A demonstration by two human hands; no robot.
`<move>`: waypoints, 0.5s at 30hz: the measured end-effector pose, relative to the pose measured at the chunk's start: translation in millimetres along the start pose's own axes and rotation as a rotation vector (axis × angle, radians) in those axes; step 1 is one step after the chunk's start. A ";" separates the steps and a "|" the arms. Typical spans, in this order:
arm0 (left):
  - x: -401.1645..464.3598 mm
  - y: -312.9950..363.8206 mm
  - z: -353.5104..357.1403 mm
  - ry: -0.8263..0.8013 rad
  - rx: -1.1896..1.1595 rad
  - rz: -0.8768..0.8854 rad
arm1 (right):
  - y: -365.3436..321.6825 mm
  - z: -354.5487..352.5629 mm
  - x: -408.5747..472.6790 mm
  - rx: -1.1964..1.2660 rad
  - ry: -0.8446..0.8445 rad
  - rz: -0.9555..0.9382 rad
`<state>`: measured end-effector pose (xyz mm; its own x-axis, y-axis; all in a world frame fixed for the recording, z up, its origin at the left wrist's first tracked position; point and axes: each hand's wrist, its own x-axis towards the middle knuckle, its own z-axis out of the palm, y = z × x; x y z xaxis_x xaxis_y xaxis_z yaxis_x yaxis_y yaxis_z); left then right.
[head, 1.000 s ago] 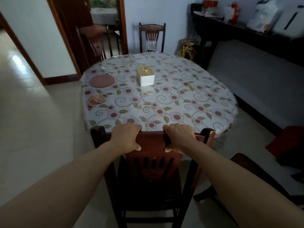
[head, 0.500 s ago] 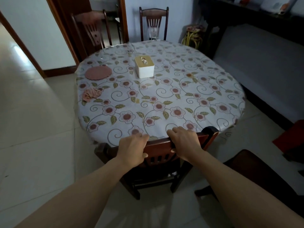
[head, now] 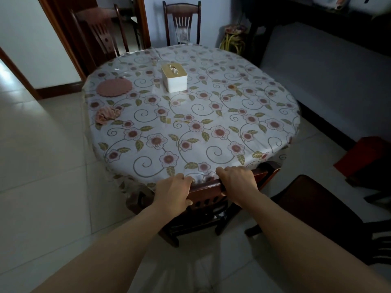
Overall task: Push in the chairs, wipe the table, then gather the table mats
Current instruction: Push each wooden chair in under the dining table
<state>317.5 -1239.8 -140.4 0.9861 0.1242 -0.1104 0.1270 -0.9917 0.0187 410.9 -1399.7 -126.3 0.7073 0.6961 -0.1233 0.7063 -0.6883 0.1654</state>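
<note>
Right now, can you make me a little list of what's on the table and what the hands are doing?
table cover: flowered cloth over a round table
middle: white tissue box
far left: round pink mat
left edge: crumpled pink cloth
left hand: grips the near chair by its top rail
right hand: grips the same rail
near chair: back close against the table's edge
other chairs: two at the far side, one at the lower right

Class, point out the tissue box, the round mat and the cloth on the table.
tissue box (head: pixel 177 83): head view, white front side.
round mat (head: pixel 114 87): head view, middle of its pink top.
cloth (head: pixel 107 114): head view, centre of the crumpled pink bundle.
</note>
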 end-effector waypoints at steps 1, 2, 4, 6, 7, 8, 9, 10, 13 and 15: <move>-0.9 0.7 0.9 -0.015 0.011 0.002 | 0.0 1.7 -1.5 0.002 0.005 -0.008; -1.8 1.9 1.6 -0.025 0.019 0.002 | 1.0 3.7 -2.6 0.014 0.008 -0.019; -4.9 5.3 4.8 -0.036 0.026 -0.007 | 6.5 10.2 -5.0 0.059 0.014 -0.054; -6.8 9.8 8.1 -0.018 0.041 -0.015 | 15.5 18.9 -5.1 0.083 0.057 -0.104; -6.8 11.5 8.6 -0.005 0.047 -0.016 | 19.7 20.8 -4.5 0.091 0.073 -0.128; -7.1 14.1 9.2 0.002 0.041 -0.026 | 23.5 22.0 -4.3 0.098 0.077 -0.149; -7.3 14.0 8.7 0.005 0.027 -0.036 | 24.4 22.3 -4.1 0.110 0.078 -0.159; -8.0 13.0 7.6 0.004 0.012 -0.053 | 24.3 22.0 -3.4 0.119 0.090 -0.171; -15.4 6.0 5.3 -0.022 -0.020 -0.098 | 15.2 23.7 -4.7 0.155 0.166 -0.221; -24.2 2.7 5.4 -0.036 -0.023 -0.117 | 5.7 28.7 -8.1 0.170 0.204 -0.233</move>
<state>293.4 -1245.6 -143.0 0.9600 0.2375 -0.1484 0.2439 -0.9694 0.0265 410.1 -1415.1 -152.4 0.5178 0.8532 0.0623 0.8552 -0.5181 -0.0114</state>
